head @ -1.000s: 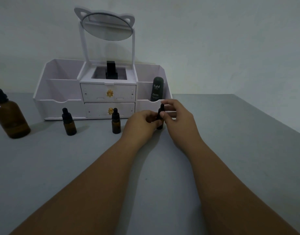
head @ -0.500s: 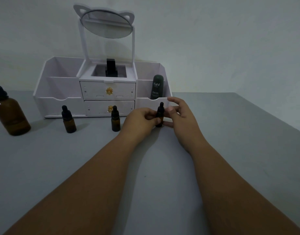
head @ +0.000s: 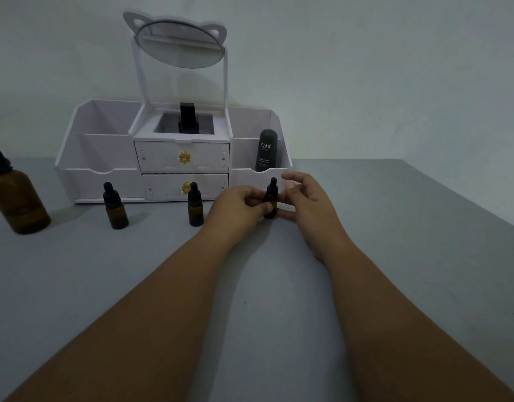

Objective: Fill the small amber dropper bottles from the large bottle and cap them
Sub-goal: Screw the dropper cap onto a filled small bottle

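Left hand [head: 235, 206] pinches the dropper bottle [head: 271, 198], upright on the surface [head: 279, 285] at its 3 o'clock. Right hand [head: 310, 198], released, curves just beside at the bottle's 3 o'clock. Amber glass, black cap.

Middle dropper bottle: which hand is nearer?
Left. The left hand sits just right of the middle dropper bottle, apart from it, holding the rightmost dropper bottle; the right hand is farther right, beyond that bottle.

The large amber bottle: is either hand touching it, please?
No, the large amber bottle stands alone at far left; the left hand and right hand are at a small dropper bottle.
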